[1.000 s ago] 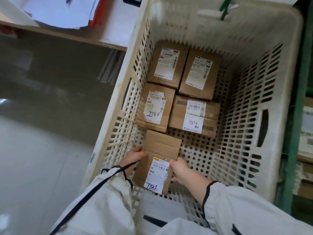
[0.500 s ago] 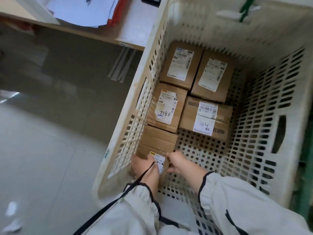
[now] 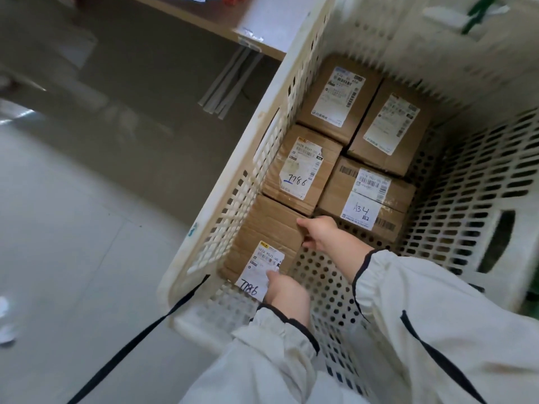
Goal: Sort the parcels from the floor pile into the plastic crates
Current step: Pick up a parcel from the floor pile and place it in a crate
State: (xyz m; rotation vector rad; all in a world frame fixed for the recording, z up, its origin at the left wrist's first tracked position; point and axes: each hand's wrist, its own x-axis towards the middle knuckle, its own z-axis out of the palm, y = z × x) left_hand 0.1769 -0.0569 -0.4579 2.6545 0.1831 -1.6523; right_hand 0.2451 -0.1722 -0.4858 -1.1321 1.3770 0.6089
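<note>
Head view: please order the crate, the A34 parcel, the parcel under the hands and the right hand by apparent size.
1. crate
2. parcel under the hands and A34 parcel: look alike; nearness leaves that unsure
3. right hand

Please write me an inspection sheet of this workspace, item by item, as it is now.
Surface: perforated crate floor, white.
Job's things: five parcels in white crate; nearest parcel, marked 7786, lies along the left wall.
Clutter: pale strips under desk.
Grips: right hand pinches nearest parcel's edge; left hand on its label end, fingers hidden.
Cables: black strap over crate's near corner.
Surroundings: grey floor.
</note>
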